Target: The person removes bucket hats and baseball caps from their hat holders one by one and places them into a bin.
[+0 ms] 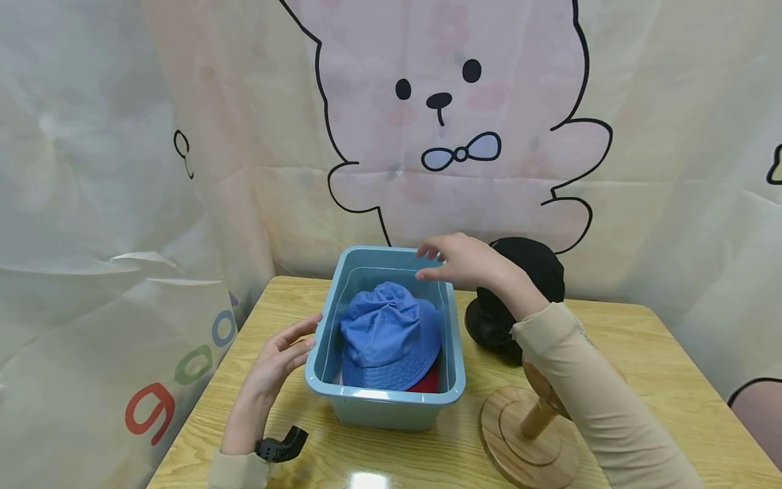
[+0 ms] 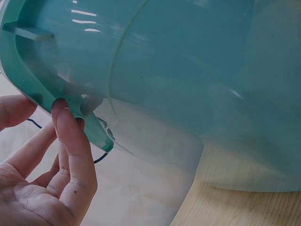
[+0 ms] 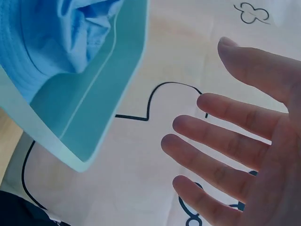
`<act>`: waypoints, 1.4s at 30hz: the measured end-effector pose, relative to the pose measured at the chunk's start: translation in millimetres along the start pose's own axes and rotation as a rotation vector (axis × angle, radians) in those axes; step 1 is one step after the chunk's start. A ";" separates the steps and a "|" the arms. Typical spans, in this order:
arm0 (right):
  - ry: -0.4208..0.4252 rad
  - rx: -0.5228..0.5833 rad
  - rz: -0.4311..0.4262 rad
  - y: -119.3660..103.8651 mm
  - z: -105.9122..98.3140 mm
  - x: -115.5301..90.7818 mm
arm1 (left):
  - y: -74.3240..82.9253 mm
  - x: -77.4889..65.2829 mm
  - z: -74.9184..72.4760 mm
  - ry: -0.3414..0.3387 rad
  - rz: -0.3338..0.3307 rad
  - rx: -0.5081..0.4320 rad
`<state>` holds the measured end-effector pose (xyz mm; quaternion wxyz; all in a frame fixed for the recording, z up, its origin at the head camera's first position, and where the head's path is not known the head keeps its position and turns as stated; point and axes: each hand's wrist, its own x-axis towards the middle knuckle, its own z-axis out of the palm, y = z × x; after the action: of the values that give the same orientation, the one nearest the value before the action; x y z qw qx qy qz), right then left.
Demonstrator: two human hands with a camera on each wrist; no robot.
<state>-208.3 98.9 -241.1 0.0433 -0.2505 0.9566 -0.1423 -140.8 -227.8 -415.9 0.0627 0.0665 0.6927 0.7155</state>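
Note:
A light blue plastic bin [image 1: 391, 392] stands on the table, holding a blue bucket hat [image 1: 386, 336] with a red piece [image 1: 427, 382] partly showing beneath it. At the bin's left rim, my left hand [image 1: 282, 353] holds the edge, its thumb on one side and fingertips under the lip in the left wrist view. My right hand [image 1: 458, 261] hovers over the far right corner of the bin, fingers spread and nothing held. In the right wrist view, its fingers [image 3: 221, 136] are apart from the bin wall [image 3: 91, 108] and the hat.
Right of the bin, a black cap [image 1: 534, 265] sits on a black stand [image 1: 485, 326], partly behind my right forearm. Nearer stands a wooden stand with a round base [image 1: 507, 435], its top hidden by my sleeve. A printed cloth [image 1: 452, 197] hangs behind the wooden table [image 1: 617, 322].

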 end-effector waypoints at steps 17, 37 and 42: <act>0.071 -0.002 0.005 10.1 -28.6 -23.3 | -0.5 0.3 -0.4 -0.003 0.002 -0.002; 0.183 -0.119 -0.039 41.1 -43.0 -49.2 | 0.3 1.0 -0.6 0.016 -0.026 0.003; 0.227 -0.149 -0.049 53.2 -43.0 -53.1 | -1.0 1.5 -2.0 0.006 -0.015 0.003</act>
<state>-193.5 180.1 -215.0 -0.0874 -0.2585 0.9569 -0.0994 -142.7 -229.5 -417.0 0.0659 0.0590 0.6943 0.7142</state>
